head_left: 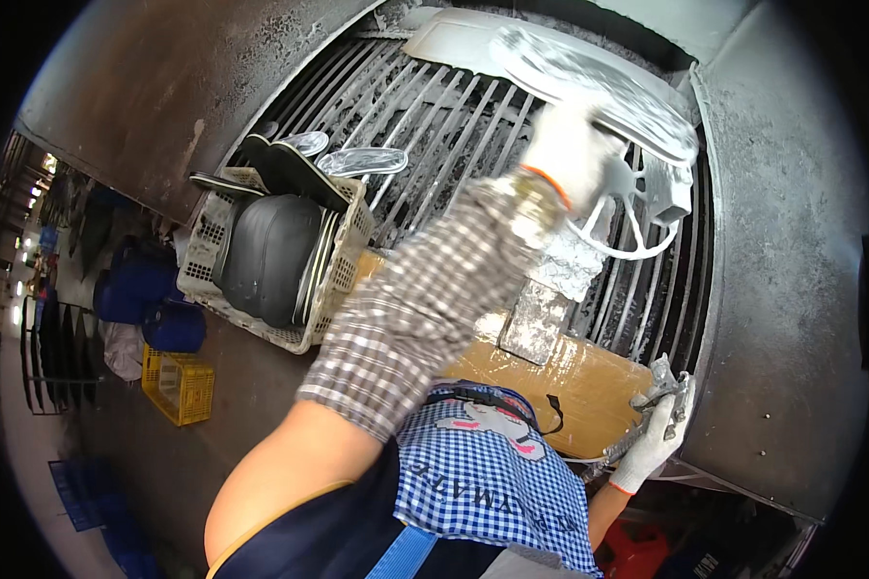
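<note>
My left hand (567, 145), in a white glove below a checked sleeve, reaches across to the far right over a slatted grille. Its fingers are smeared by motion. Right at it is a long, rounded plate (608, 92) with a silvery, streaked surface, also blurred; whether the hand grips it is not clear. Below them stands a white-coated spoked wheel (637, 224). At the lower right, my right hand (658, 439), gloved too, is closed round a grey-crusted spray gun (661, 381) beside a brown cardboard sheet (570, 396).
A pale plastic basket (198, 256) holding black rounded panels (272, 256) stands at the grille's left. Silvery oval pieces (362, 161) lie on the grille (434, 116). Metal walls (792, 241) flank it. A yellow crate (179, 386) and blue drums (174, 326) stand at left.
</note>
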The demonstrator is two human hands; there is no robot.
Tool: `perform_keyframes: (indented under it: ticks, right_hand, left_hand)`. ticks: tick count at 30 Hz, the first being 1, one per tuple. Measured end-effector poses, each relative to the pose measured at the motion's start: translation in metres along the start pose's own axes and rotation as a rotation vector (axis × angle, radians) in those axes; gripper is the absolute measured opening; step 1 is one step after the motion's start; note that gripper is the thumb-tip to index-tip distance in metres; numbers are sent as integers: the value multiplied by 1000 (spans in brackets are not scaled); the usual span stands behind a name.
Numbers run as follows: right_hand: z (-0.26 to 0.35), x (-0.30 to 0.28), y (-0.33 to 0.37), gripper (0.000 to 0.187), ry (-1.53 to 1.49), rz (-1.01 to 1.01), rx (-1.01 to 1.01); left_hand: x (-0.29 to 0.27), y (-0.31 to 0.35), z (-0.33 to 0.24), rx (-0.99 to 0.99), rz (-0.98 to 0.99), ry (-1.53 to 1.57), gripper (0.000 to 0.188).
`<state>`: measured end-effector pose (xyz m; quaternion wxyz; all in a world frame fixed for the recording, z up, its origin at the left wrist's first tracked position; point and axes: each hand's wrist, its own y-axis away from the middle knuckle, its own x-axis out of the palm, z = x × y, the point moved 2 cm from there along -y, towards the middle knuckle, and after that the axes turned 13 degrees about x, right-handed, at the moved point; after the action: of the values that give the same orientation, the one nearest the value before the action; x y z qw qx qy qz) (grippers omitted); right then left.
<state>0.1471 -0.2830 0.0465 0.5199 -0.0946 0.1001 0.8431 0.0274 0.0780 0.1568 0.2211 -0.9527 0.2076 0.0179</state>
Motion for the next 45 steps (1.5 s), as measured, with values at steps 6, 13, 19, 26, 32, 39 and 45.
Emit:
perform_keyframes:
  ticks: [6,13,19,26,32,39,45]
  right_hand:
    - [0,15,4,55,-18,81,32]
    - [7,30,7,55,-48,167,105]
    - [4,29,7,56,-15,196,149]
    - [17,40,6,55,-34,223,109]
    - [8,50,-2,55,7,277,96]
    - [-12,46,-2,54,123,282,150]
    - [-7,62,-4,52,149,292,42]
  left_hand:
    - [-137,-31,89,303,-24,-349,38]
    - [-173,22,195,-318,-619,878,77]
    - [-124,145,280,-705,-866,921,62]
    - [-110,169,354,-593,-858,1018,52]
    - [-86,151,351,-921,-662,994,86]
    - [-113,194,198,-703,-249,706,40]
    - [-233,206,106,-486,-368,370,43]
